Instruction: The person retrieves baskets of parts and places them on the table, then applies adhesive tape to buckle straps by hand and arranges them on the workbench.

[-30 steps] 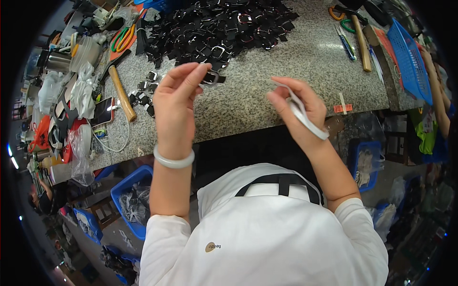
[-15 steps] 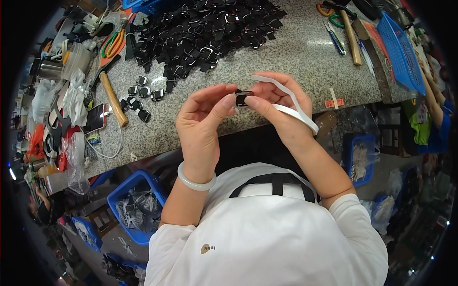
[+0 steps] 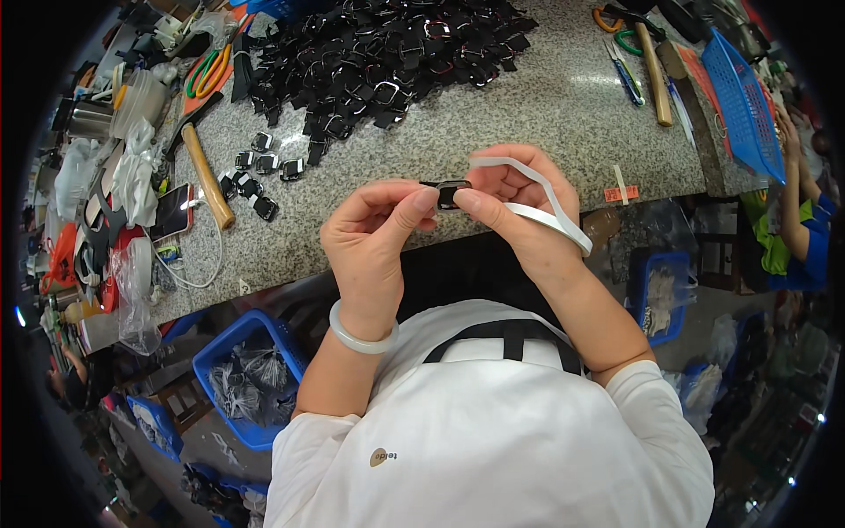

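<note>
Buckle (image 3: 449, 197), above the counter (image 3: 502, 114), was clamped between the fingertips of left hand (image 3: 370, 227) and right hand (image 3: 534, 220); adjustment seemed under way, the next move calling for steady, matched grips.

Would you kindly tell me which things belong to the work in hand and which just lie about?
Part of the work, seemingly:
- black buckle piece, pinched by left hand and right hand
- white strip, in right hand
- heap of similar pieces

Apparently just lying about:
- phone
- wooden-handled hammer on the left
- blue basket on the right

Black, seemingly metal buckle (image 3: 451, 195), white strip (image 3: 570, 231)
</note>
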`<state>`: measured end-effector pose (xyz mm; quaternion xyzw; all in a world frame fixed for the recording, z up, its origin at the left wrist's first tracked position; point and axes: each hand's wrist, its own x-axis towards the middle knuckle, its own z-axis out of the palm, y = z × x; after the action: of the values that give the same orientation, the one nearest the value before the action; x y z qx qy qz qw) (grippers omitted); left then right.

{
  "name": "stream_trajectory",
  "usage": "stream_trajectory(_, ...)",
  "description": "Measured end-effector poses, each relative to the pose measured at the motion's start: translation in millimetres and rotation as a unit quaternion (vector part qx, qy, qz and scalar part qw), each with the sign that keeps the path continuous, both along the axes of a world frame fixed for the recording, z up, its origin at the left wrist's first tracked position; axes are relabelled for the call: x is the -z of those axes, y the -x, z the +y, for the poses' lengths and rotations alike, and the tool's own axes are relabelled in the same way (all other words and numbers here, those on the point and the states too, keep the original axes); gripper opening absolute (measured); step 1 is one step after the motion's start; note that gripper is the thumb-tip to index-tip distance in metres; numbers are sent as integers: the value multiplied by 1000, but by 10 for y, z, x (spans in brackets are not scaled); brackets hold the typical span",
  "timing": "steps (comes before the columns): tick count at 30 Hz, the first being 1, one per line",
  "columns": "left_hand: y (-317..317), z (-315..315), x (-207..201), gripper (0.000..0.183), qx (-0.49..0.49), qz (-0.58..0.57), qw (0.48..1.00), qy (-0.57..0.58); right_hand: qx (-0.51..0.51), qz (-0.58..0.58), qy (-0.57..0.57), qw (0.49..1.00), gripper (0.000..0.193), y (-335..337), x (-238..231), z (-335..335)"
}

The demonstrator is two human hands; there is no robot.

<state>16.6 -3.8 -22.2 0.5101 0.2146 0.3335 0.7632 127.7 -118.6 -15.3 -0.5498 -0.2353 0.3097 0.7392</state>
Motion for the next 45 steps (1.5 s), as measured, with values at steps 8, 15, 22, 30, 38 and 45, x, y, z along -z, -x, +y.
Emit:
stream_trajectory(8,-20,-32,-120,17,24,15,999,-17,-34,48,13,998,41,-51,8,-9)
stream_trajectory(15,52,-106,4,26,62,21,987,146,-44,125,-17,991,41,-37,52,-4)
stream_trajectory(22,48,-170,62,22,65,-8,958,280,-27,142,-34,989,39,11,35,16)
stream_trajectory(30,46,-226,-44,20,43,-36,942,330,-32,134,-37,990,39,58,58,6)
stream_trajectory(38,97,-67,-81,12,30,-5,987,157,-55,-167,3,984,15,-69,-114,13)
stream_trajectory(45,140,-8,-77,10,28,15,992,125,-56,-273,57,959,13,-8,-232,66)
